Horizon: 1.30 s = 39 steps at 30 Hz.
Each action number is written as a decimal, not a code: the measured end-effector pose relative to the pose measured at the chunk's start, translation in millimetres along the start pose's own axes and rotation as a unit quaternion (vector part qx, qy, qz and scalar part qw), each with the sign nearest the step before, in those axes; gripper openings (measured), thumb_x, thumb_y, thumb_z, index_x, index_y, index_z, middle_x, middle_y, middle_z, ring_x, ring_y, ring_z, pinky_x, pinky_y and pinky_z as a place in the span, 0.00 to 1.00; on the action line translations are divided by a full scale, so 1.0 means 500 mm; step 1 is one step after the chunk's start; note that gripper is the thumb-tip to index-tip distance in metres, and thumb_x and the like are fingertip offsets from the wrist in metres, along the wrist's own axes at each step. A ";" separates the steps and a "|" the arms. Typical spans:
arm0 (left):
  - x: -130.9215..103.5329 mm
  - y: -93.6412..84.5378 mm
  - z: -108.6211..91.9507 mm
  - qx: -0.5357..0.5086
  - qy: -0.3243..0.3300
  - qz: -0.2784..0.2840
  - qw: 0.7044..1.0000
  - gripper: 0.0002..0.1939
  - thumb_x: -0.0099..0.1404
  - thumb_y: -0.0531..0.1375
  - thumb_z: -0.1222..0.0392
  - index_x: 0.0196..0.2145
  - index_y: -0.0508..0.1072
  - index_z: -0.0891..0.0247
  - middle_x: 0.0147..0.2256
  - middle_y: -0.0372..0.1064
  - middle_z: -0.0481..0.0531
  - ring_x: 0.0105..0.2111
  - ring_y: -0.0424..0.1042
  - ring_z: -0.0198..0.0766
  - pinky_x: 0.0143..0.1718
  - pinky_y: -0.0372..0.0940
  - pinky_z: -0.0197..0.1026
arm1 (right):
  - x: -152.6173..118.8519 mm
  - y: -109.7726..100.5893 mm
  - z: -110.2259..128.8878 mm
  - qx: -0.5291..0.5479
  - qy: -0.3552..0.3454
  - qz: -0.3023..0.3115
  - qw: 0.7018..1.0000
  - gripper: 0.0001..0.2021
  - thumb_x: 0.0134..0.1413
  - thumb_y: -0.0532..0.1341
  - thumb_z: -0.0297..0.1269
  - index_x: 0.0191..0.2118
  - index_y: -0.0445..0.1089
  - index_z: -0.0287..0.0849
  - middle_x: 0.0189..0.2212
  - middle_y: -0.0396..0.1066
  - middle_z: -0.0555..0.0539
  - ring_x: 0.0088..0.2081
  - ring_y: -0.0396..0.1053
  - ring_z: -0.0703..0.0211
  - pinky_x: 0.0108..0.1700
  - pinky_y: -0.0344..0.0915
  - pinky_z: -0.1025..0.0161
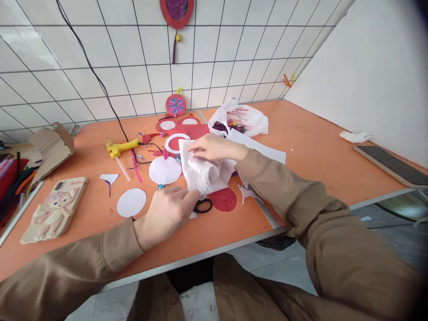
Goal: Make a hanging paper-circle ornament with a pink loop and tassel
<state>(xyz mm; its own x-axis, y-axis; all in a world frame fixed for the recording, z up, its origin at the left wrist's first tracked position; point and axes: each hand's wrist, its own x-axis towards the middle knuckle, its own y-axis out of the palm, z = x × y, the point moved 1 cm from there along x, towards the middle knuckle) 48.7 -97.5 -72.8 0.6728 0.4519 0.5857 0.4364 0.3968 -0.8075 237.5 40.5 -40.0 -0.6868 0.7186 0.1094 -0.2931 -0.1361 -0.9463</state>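
A soft-looking white sheet (pixel 200 176) with curved drawn lines lies folded over on itself in the middle of the table; whether it is paper or cloth I cannot tell. My left hand (pixel 169 209) is closed, its fingertips pinching the sheet's near edge. From above, my right hand (pixel 217 146) grips the folded upper part with bent fingers. Black-handled scissors (pixel 204 206) stick out from under the sheet, blades hidden. Beside them lies a red piece (pixel 225 200) with drawn lines. White discs (pixel 165 170) and a white ring (pixel 177 143) lie to the left.
A yellow glue gun (pixel 122 146) with its cord lies at the left back, near a phone in a bear case (pixel 55 209). Behind my right hand sits a plastic bag (pixel 247 119). A dark phone-like slab (pixel 397 164) lies far right. Red round ornaments (pixel 175 104) stand by the wall.
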 end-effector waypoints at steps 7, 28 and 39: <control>-0.006 0.000 0.001 -0.236 -0.181 0.045 0.954 0.09 0.69 0.54 0.63 0.33 0.73 0.63 0.22 0.71 0.46 0.19 0.64 0.29 0.21 0.56 0.32 | 0.066 0.001 -0.054 -0.084 0.128 -0.063 0.986 0.13 0.55 0.61 0.39 0.44 0.77 0.42 0.42 0.77 0.43 0.47 0.71 0.47 0.41 0.63 0.59; 0.075 -0.053 0.090 -0.555 -0.421 -0.171 0.697 0.12 0.51 0.68 0.63 0.33 0.72 0.64 0.32 0.71 0.49 0.33 0.71 0.34 0.34 0.65 0.36 | -0.011 -0.239 -0.018 -0.148 0.184 -0.358 0.903 0.09 0.55 0.54 0.26 0.27 0.66 0.42 0.30 0.72 0.45 0.38 0.69 0.50 0.45 0.62 0.54; 0.130 -0.086 0.148 -0.598 -0.394 -0.218 0.663 0.09 0.52 0.66 0.66 0.33 0.72 0.67 0.31 0.71 0.51 0.31 0.71 0.35 0.35 0.67 0.41 | -0.028 -0.296 -0.045 0.298 0.146 -0.471 0.818 0.06 0.53 0.62 0.27 0.30 0.67 0.43 0.21 0.58 0.53 0.23 0.56 0.66 0.28 0.57 0.62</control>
<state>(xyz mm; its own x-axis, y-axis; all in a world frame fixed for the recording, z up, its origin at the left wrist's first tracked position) 29.6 -25.9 5.3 0.0125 0.9666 0.2560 0.9656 -0.0783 0.2482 305.2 65.9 91.7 0.1915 0.8164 0.5448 -0.9320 0.3253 -0.1599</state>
